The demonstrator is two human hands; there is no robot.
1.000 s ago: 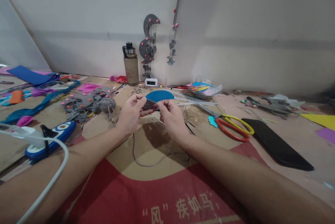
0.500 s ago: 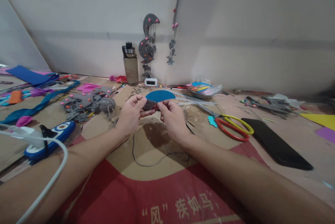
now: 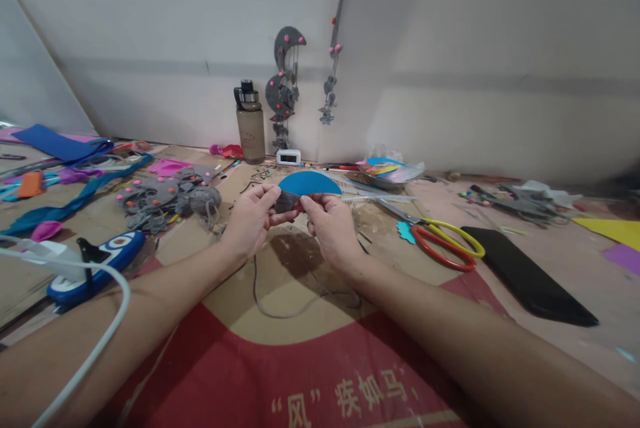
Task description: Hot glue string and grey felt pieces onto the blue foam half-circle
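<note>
Both hands meet above the cardboard at the middle of the table. My left hand pinches a small dark grey piece of felt between thumb and fingers. From the other side my right hand grips the same piece at its right edge, thumb on top. A grey yarn strand trails in a loop on the cardboard below. Just behind my fingertips shows the rounded upper part of a blue disc; its lower part is hidden.
Scissors with red and yellow handles and a black phone-like slab lie at right. Left are grey felt pieces with pink dots, a ball of yarn and a blue-and-white power strip. A bottle stands behind.
The grey felt piece has tilted slightly between my fingers, and a little more of the blue disc shows at its right. Both hands stay in nearly the same place.
</note>
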